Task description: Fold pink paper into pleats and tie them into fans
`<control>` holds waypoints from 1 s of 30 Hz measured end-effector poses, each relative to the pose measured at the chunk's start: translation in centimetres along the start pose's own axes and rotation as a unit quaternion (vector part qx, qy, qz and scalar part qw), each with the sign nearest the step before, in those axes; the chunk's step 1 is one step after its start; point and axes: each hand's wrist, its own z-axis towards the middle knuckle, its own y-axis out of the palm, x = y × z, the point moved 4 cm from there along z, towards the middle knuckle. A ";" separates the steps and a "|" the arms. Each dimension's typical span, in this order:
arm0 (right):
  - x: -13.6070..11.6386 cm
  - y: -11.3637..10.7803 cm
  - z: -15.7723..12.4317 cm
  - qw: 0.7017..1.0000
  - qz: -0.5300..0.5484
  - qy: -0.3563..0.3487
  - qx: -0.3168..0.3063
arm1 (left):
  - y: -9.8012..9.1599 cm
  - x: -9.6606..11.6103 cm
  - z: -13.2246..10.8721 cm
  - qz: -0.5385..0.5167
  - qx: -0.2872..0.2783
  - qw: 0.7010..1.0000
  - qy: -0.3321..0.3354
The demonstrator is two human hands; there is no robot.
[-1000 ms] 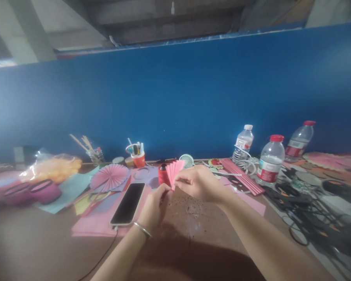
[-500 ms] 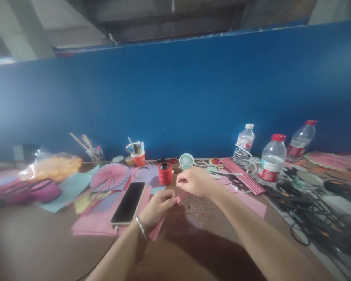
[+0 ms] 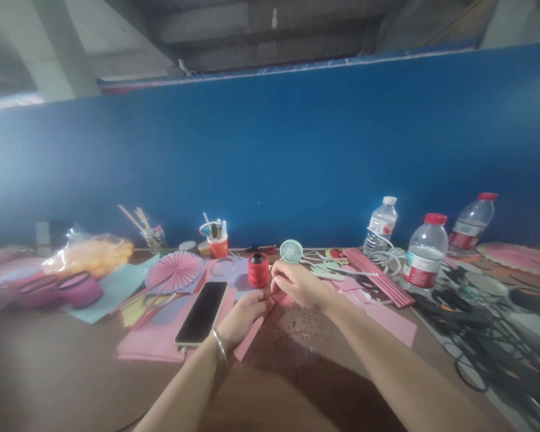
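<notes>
My left hand (image 3: 245, 315), with a silver bangle at its wrist, is closed on a folded pink paper strip (image 3: 249, 341) that slants down below its fingers. My right hand (image 3: 299, 285) touches the strip's upper end, its thumb and fingers pinched together; a thin red thread seems to be between the fingertips, though it is blurred. Just behind both hands stands a spool of red thread (image 3: 258, 271). A black-screened phone (image 3: 201, 313) lies on pink paper (image 3: 150, 347) left of my left hand.
A pink paper fan (image 3: 175, 272) and a red cup of pens (image 3: 218, 246) are at the back left. A small green fan (image 3: 291, 251) stands behind my right hand. Pleated pink strips (image 3: 378, 277), bottles (image 3: 425, 255) and black cords (image 3: 481, 324) lie to the right.
My hands have come closer together over the strip's upper end. The lower part of the strip has turned, showing a wider flat face. The whole view has shifted slightly.
</notes>
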 end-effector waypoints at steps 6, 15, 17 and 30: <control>1.1 0.1 0.8 0.944 0.318 0.039 0.078 | 0.4 -0.1 0.0 0.026 -0.013 0.999 0.024; 2.1 0.9 1.1 0.845 0.527 0.068 0.059 | -0.3 -0.4 0.2 0.086 -0.001 0.996 0.015; 2.0 0.7 1.1 0.849 0.522 0.052 0.058 | -0.3 -0.4 0.3 0.104 0.001 0.994 0.021; 0.8 0.2 0.1 0.998 -0.017 0.062 0.016 | -0.7 -0.2 -0.4 0.312 0.109 0.942 0.061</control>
